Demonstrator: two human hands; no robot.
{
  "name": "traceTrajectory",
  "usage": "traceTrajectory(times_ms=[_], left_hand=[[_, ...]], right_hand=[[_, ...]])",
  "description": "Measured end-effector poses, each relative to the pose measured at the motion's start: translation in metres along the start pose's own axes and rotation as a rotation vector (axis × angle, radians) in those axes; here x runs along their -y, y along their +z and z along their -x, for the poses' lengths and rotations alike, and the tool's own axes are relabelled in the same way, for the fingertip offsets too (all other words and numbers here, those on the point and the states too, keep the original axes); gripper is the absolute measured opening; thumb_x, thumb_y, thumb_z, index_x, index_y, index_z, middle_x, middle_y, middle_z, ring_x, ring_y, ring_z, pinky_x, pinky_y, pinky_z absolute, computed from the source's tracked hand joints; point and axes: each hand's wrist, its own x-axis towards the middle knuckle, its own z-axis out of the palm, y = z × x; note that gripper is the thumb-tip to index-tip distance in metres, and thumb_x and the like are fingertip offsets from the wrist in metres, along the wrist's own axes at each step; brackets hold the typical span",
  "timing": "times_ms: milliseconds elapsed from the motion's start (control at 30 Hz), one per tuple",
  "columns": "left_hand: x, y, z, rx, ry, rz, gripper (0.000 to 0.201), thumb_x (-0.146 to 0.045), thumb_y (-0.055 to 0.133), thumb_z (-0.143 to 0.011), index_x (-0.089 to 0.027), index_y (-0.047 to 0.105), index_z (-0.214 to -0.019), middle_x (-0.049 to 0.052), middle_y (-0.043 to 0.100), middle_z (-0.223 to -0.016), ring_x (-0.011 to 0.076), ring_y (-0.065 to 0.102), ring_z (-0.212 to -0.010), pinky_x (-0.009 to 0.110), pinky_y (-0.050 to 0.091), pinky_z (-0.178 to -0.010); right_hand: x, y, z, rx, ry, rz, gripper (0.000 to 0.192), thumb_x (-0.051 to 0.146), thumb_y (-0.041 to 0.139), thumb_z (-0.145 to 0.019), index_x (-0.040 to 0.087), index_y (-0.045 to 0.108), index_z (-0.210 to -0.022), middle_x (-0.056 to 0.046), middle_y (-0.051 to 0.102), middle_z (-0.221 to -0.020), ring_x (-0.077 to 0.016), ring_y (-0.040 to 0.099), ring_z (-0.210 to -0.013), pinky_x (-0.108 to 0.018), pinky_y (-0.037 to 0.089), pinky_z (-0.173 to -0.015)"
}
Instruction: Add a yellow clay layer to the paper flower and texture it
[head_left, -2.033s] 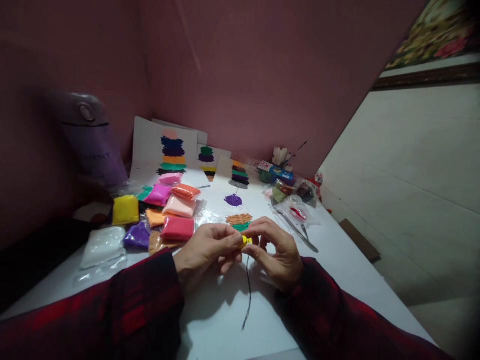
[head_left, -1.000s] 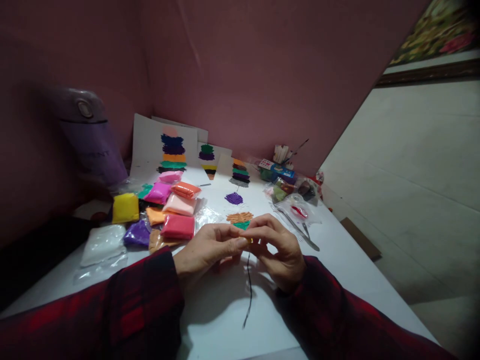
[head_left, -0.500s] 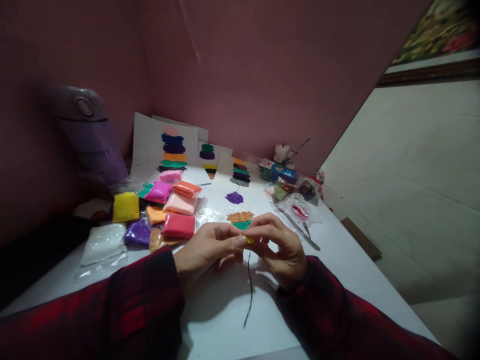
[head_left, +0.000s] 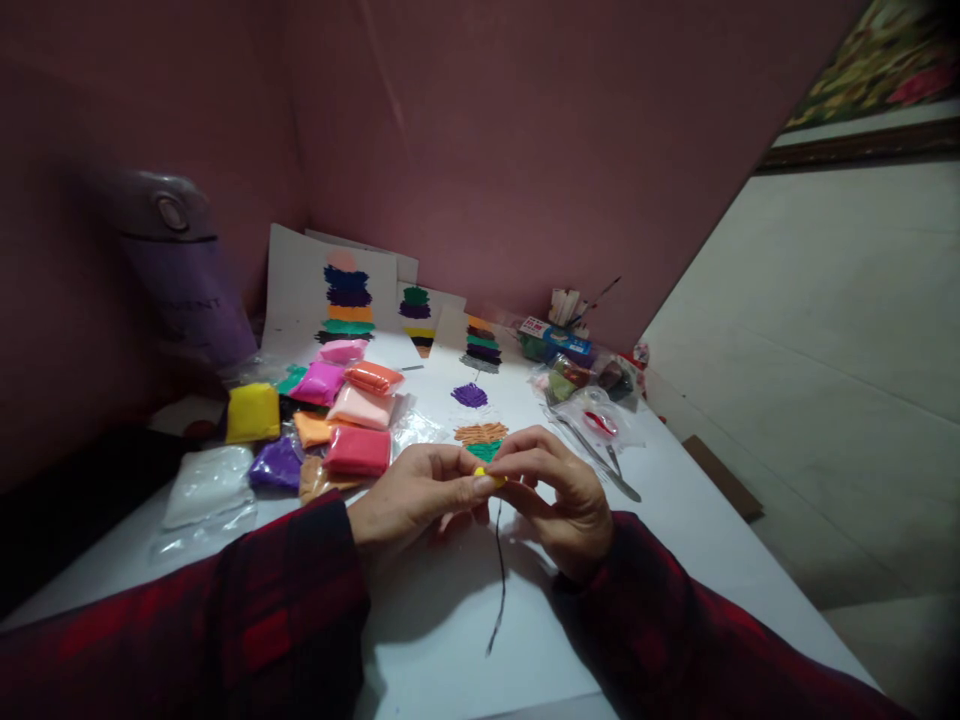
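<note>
A small lump of yellow clay (head_left: 491,480) is pinched between my two hands over the white table. My left hand (head_left: 416,495) grips it from the left with thumb and fingers. From the right, my right hand (head_left: 559,495) presses on the same lump with its fingertips. A thin dark cord (head_left: 501,580) hangs or lies below the lump; its upper end is hidden near my fingers, so I cannot tell if it joins the clay. Just beyond my fingertips are orange and green patches (head_left: 481,436) on white paper.
Packets of coloured clay (head_left: 360,452) are heaped on the left, by a purple bottle (head_left: 187,290). Sheets with colour bands (head_left: 292,285) lean on the wall behind. Right of my hands lie metal tools (head_left: 600,460), a plastic bag (head_left: 619,425) and a blue box (head_left: 562,340).
More of the yellow clay now shows between my fingertips, a bit farther left over the left thumb. The hands have otherwise barely moved.
</note>
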Motion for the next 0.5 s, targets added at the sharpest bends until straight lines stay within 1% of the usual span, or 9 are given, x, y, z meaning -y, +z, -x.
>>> traceTrajectory(times_ms=[200, 333, 500], left_hand=[[-0.0019, 0.0010, 0.0015, -0.043, 0.006, 0.007, 0.040, -0.044, 0.082, -0.067, -0.013, 0.061, -0.080, -0.001, 0.060, -0.063, 0.0061, 0.043, -0.043, 0.018, 0.029, -0.038], [-0.0018, 0.0002, 0.0017, -0.025, 0.002, 0.007, 0.044, -0.046, 0.083, -0.064, -0.012, 0.061, -0.081, -0.001, 0.060, -0.061, 0.0064, 0.043, -0.043, 0.018, 0.028, -0.038], [-0.0046, 0.0014, 0.0028, -0.040, 0.009, -0.021, 0.042, -0.045, 0.082, -0.066, -0.011, 0.062, -0.081, 0.001, 0.062, -0.064, 0.0061, 0.042, -0.044, 0.019, 0.029, -0.040]], right_hand=[[0.0008, 0.0004, -0.0006, 0.014, 0.057, -0.011, 0.021, 0.019, 0.069, -0.083, 0.022, 0.068, -0.104, -0.006, 0.061, -0.095, -0.0142, 0.058, -0.068, -0.024, 0.045, -0.048], [0.0003, -0.0006, -0.0003, 0.022, 0.044, 0.002, 0.015, 0.021, 0.069, -0.083, 0.020, 0.069, -0.098, -0.006, 0.060, -0.093, -0.0140, 0.057, -0.067, -0.024, 0.044, -0.046], [-0.0004, -0.0002, 0.0002, 0.033, 0.029, -0.032, 0.015, 0.015, 0.069, -0.084, 0.021, 0.070, -0.097, -0.005, 0.057, -0.091, -0.0106, 0.054, -0.061, -0.023, 0.043, -0.045]])
